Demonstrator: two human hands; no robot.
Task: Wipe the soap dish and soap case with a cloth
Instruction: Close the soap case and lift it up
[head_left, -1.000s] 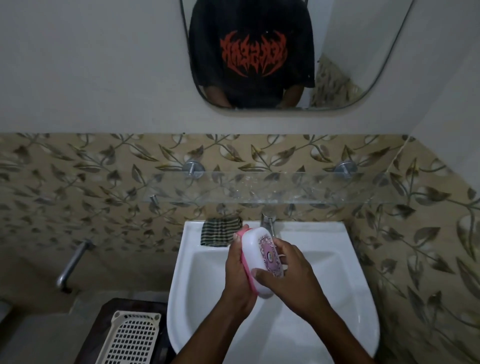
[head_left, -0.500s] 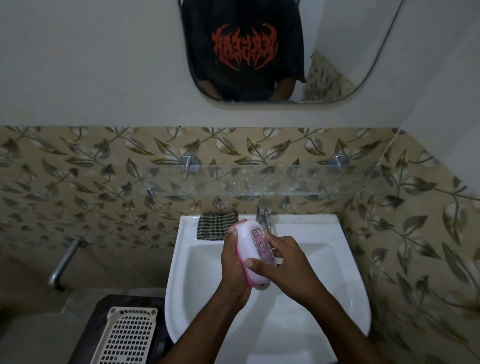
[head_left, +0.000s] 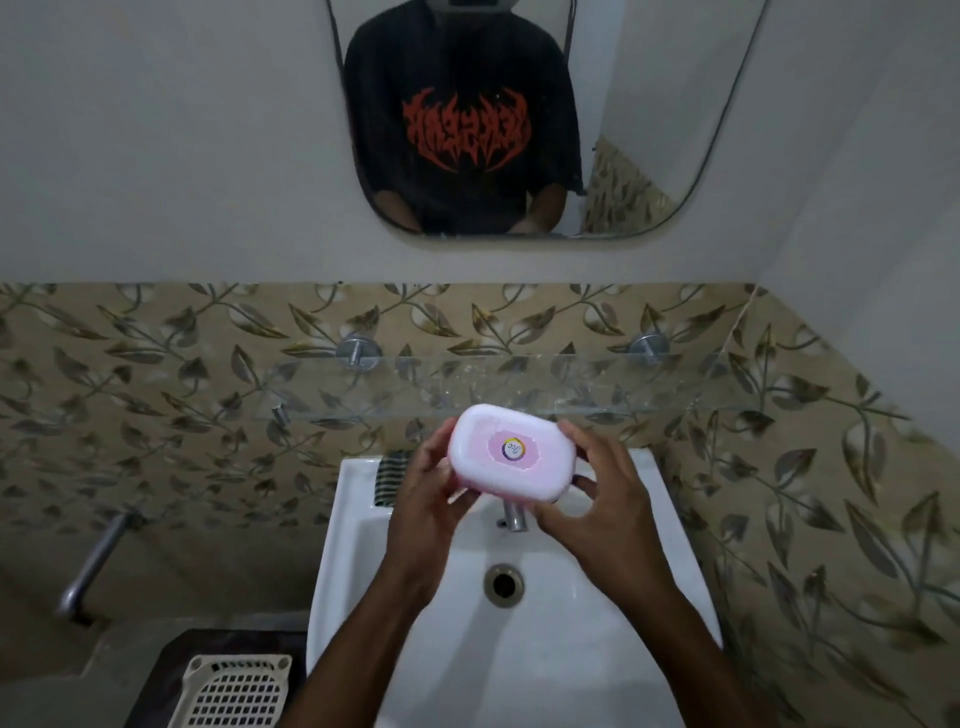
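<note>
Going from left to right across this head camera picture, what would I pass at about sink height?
Metal pipe → white lattice tray → striped cloth → left hand → soap case → right hand.

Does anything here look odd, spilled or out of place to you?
Nothing looks spilled or broken. One small oddity: the dark striped cloth lies unused on the back rim of the white ceramic sink, while the left hand and right hand both hold the white-and-pink plastic soap case above the basin.
</note>
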